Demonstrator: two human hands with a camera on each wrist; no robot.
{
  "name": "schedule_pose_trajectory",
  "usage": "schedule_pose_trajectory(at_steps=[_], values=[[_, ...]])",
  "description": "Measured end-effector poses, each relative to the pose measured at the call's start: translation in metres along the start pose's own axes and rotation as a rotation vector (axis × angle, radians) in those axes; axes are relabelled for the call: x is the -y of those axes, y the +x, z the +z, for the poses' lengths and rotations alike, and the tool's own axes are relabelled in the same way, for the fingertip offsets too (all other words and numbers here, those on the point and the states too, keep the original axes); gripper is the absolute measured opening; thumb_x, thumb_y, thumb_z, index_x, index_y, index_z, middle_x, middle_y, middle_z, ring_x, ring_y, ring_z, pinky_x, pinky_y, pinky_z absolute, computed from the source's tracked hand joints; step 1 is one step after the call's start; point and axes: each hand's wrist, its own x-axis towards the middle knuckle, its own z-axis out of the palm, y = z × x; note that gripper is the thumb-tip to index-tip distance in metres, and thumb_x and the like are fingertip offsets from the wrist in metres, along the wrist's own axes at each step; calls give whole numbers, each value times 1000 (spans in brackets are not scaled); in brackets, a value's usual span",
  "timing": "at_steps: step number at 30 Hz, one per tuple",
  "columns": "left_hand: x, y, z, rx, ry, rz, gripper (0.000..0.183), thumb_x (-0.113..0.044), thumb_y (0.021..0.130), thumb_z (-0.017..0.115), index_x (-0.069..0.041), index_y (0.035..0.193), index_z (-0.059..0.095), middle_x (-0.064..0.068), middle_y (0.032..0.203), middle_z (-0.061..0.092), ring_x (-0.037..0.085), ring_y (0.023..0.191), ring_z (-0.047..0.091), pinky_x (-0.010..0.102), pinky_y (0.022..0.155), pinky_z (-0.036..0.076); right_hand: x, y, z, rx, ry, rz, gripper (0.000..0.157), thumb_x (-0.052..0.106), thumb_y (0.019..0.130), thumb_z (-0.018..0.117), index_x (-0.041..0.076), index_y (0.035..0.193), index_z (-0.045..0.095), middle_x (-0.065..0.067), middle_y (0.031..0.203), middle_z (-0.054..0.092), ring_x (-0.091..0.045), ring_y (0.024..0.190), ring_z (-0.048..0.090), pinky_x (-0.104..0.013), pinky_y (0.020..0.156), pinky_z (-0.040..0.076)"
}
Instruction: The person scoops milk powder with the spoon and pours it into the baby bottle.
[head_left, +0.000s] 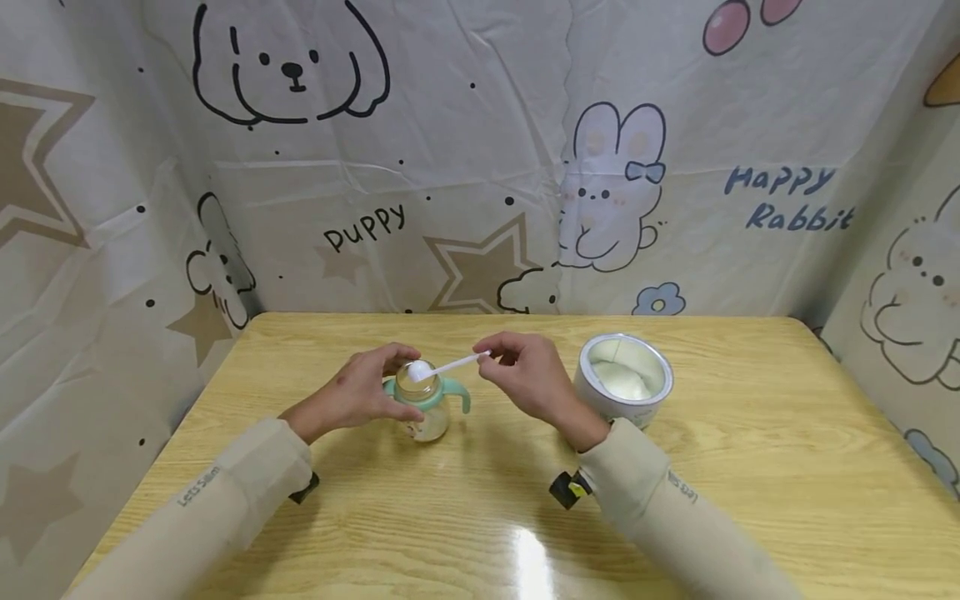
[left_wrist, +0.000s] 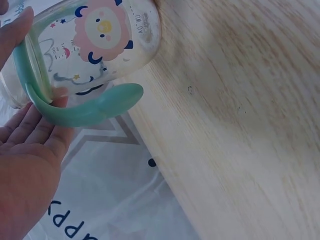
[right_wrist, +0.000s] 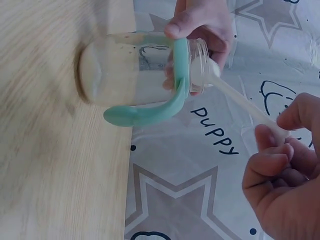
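Wood-grain surface point(head_left: 787, 433) fills the lower half of the head frame; pale cartoon-print cloth point(head_left: 480, 142) hangs behind it and at both sides, lettered "puppy" and "Happy Rabbit". Clear baby bottle point(head_left: 429, 425), no cap on, sits just left of centre, roughly upright; can't tell if its base touches the surface. It has a mint collar with mint handles point(head_left: 465, 398), one sticking out on the right, and a pink-maned animal print point(left_wrist: 102, 30) on its side. Left hand point(head_left: 352, 390) grips the bottle near the collar, thumb on the near side, fingers round the far side. Right hand point(head_left: 528, 375), centre frame, pinches the end of a white scoop point(head_left: 453, 364) between thumb and fingers, other fingers curled. Scoop slants down-left, bowl end at the bottle mouth; rim contact unclear. White tub point(head_left: 615, 407) stands right of centre, open, near the right wrist, pale powder point(head_left: 624, 383) inside. Beige sleeves point(head_left: 262, 467) enter from the lower corners.
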Motion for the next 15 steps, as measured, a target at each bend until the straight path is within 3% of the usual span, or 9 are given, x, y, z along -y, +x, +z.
schedule_pose_trajectory(at_steps=[7, 15], values=[[-1, 0, -2, 11, 32, 17, 79, -19, 70, 94, 1, 134, 52, 15, 124, 64, 37, 119, 59, 53, 100, 49, 1, 2, -3, 27, 14, 52, 16, 8, 90, 66, 4, 100, 77, -3, 83, 72, -12, 70, 57, -25, 60, 47], [-3, 1, -4, 27, 35, 46, 82, -23, 70, 94, 0, 135, 51, 12, 124, 64, 34, 120, 59, 53, 102, 48, 2, 7, -8, 39, 199, 194, 20, 9, 91, 62, 0, 102, 76, -7, 85, 72, -12, 66, 52, -21, 54, 43]])
